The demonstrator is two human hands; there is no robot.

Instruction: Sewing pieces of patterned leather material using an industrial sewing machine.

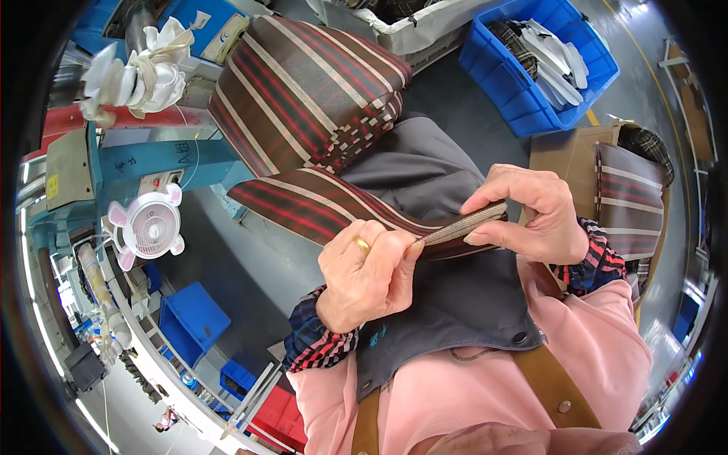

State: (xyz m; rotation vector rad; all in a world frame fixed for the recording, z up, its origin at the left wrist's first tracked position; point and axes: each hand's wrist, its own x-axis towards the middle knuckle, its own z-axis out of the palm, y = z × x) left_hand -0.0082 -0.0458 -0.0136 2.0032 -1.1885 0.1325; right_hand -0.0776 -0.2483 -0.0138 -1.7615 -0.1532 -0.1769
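Observation:
A brown sheet of fabric (303, 205) with red and cream stripes lies across my lap, its near part raised between my hands. My left hand (368, 269), with a gold ring on one finger, is closed in a pinch on its edge. My right hand (535, 212) grips the end of the same sheet between thumb and fingers, where a pale, ribbed edge shows. Whether that edge is one thick layer or several, I cannot tell. Just beyond stands a tall stack of matching striped sheets (296, 83).
A white fan (152, 227) sits left, under a teal machine arm (171, 163). White scraps (140, 80) hang round a bar at upper left. A blue crate (523, 98) with pale pieces stands far right, near a cardboard box (561, 159) and another striped piece (629, 197).

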